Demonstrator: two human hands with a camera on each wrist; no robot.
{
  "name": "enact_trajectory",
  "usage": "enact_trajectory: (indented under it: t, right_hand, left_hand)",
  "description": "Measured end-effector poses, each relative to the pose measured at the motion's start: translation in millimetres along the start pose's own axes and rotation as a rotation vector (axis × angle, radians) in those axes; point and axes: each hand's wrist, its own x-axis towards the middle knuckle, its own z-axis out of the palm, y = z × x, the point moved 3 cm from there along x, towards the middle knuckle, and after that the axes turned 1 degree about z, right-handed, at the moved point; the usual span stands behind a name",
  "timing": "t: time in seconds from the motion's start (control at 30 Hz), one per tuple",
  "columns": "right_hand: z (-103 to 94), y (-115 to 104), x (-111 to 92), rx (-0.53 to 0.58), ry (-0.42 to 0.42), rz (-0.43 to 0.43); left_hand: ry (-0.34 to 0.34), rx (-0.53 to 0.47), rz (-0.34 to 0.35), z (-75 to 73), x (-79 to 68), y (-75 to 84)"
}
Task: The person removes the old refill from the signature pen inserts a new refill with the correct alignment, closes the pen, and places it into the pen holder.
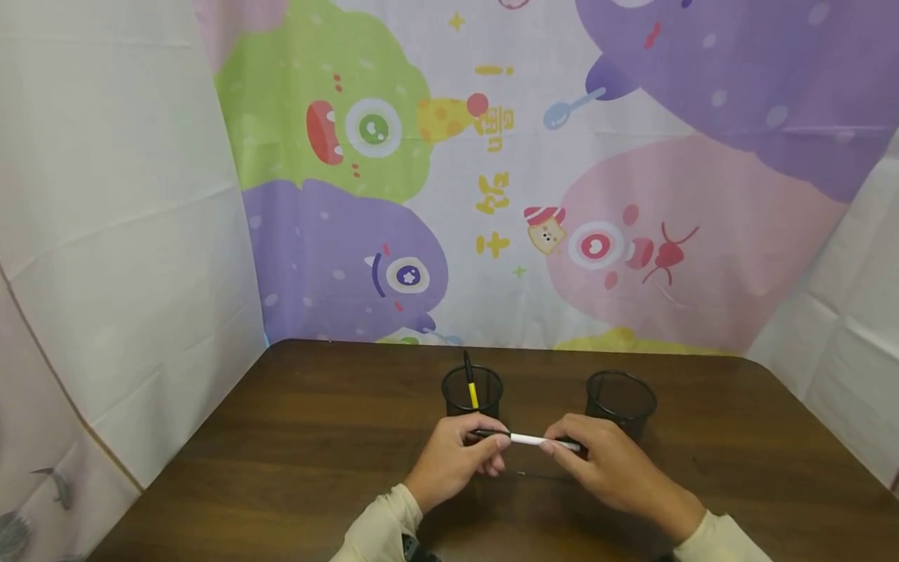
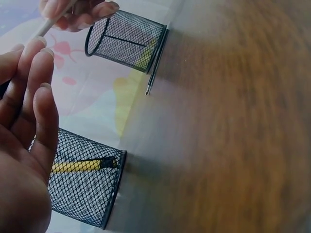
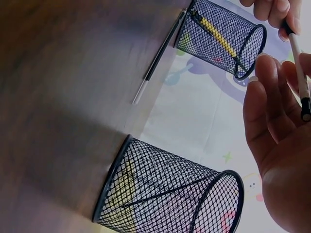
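A white pen with black ends is held level between both hands above the table. My left hand pinches its dark left end between thumb and fingers. At the other end, my right hand grips the barrel with thumb and index finger; the right wrist view shows the pen's black tail beside the palm. Below the hands lies a thin dark pen refill, with a pale end and, in the left wrist view, a pointed tip.
Behind the left hand stands a black mesh cup with a yellow-and-black pen in it. A second mesh cup is behind the right hand. A cartoon-printed cloth hangs past the brown table's far edge; white cloth hangs at both sides.
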Motion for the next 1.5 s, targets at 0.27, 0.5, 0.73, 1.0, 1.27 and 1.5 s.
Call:
enact_trajectory:
  t: [0.27,0.5,0.73,1.0,1.27,1.5]
  right_hand:
    - [0.1,0.7,0.8,0.011,-0.016,-0.023]
    - [-0.2,0.7,1.1,0.017,-0.015,-0.001]
    - [2.5,2.5,0.2,0.056,-0.015,0.019]
    - [2.6,2.7,-0.6,0.028,-0.007,0.013]
    - [1.5,1.7,-1.0,0.009,-0.005,-0.025]
    - [-0.7,1.9,-0.7,0.0,0.006,-0.043]
  left_hand:
    - [-0.004,-0.007,-0.006,-0.4,1.1,-0.3]
    - [-0.011,-0.003,-0.013,0.0,1.2,-0.6]
    - [-0.019,0.002,-0.001,0.9,0.7,-0.5]
    - [-0.023,-0.005,-0.011,2.0,-0.1,-0.5]
    - [-0.028,-0.011,-0.013,2.3,0.0,-0.4]
    - [-0.012,0.013,-0.008,-0.7,-0.6,1.1]
